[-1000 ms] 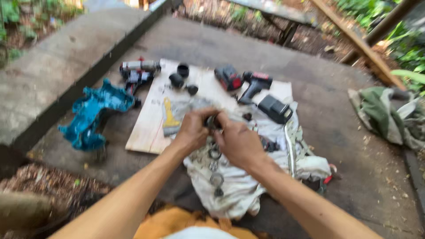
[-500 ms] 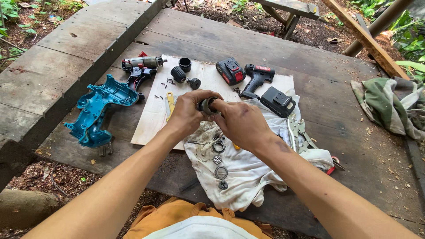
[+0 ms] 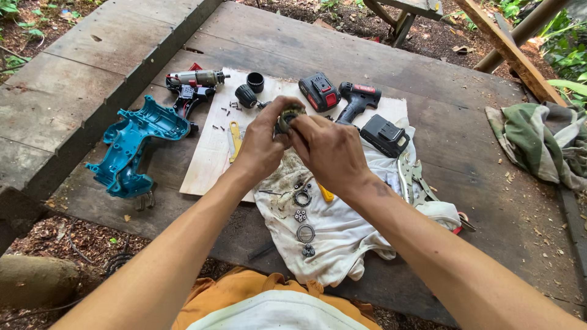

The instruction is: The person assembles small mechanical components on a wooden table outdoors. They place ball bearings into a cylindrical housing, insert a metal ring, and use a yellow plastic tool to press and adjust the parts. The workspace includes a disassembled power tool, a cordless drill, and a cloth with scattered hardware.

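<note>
Hands [image 3: 263, 143] together on a small round drill part [image 3: 287, 118], held up over the white cloth [image 3: 342, 238].

Left fingers wrapped round its side, right hand [image 3: 330, 153] pinching it from the other side; probably fitting or turning something into the part, so steady grip and a careful twist called for next. Laid out on the cloth below: rings and small gears [image 3: 301, 215]. Beyond, on the pale board [image 3: 208, 159]: red-and-black battery [image 3: 319, 91], black drill body [image 3: 358, 98] with a red label, black block [image 3: 384, 135]. Off left, teal shell half [image 3: 131, 146].

Bare planks [image 3: 489, 201] right of the white cloth [image 3: 342, 238] — drill parts [image 3: 251, 88] crowded ahead, teal housing [image 3: 131, 146] left.
</note>
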